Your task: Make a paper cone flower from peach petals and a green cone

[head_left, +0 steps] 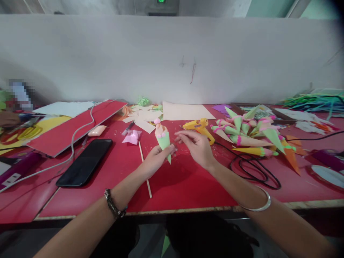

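Note:
My left hand (157, 161) is closed around the lower part of a light green paper cone (162, 139). The cone stands nearly upright, point down, with pink lumps along its rim, a peach-coloured filling and a pink ball on top. Just right of the cone hovers my right hand (197, 147), apart from it. Its thumb and fingertips are drawn together in a pinch, and whatever may be between them is too small to make out. A thin wooden stick (145, 170) lies left of my left hand. Behind my right hand rests a yellow glue gun (197, 124).
Right: a pile of paper cones (247, 129) and a looped black cable (252, 172). Left: a black phone (85, 163), a pink clay packet (132, 137), a peach clay packet (97, 130) and a red board (77, 125) crossed by a white cable. Paper sheets (186, 111) lie along the white partition (134, 57).

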The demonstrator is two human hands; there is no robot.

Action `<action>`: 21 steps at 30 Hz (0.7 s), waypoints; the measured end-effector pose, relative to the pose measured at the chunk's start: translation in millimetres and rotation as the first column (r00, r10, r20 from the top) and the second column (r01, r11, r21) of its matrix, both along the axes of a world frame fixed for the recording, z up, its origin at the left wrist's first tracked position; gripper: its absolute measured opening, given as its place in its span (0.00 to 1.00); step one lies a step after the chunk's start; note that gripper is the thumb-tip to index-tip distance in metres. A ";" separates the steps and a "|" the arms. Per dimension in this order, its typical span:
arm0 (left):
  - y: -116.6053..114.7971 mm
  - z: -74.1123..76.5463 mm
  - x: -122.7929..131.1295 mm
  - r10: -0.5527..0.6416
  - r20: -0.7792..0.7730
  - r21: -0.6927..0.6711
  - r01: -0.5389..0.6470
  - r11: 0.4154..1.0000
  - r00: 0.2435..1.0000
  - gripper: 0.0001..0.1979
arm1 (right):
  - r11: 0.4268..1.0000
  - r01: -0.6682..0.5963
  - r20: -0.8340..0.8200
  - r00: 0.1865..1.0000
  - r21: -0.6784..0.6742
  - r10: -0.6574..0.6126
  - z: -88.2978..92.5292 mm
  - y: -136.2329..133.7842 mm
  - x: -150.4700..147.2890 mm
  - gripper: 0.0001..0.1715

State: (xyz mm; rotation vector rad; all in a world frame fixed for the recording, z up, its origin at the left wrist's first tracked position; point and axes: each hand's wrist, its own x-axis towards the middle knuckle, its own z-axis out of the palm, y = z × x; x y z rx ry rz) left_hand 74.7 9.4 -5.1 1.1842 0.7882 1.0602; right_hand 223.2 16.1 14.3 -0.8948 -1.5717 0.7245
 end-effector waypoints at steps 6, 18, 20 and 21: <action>-1.8 3.4 1.2 -0.024 -0.026 -0.024 0.024 0.999 0.999 0.12 | 0.998 -0.043 -0.079 0.996 -0.042 0.039 -1.7 1.6 -0.5 0.09; -3.4 4.6 1.1 -0.063 -0.041 -0.016 0.062 0.998 0.997 0.13 | 0.999 -0.010 -0.062 0.998 -0.033 0.008 -1.4 2.8 -0.6 0.05; -3.1 4.3 1.0 -0.077 -0.033 -0.012 0.076 0.997 0.996 0.13 | 0.999 -0.025 -0.065 0.998 -0.047 0.022 0.0 1.8 -0.2 0.06; -3.1 4.2 1.0 -0.081 -0.030 -0.012 0.081 0.997 0.996 0.14 | 0.999 -0.018 -0.061 0.998 -0.042 0.015 0.7 1.4 -0.1 0.06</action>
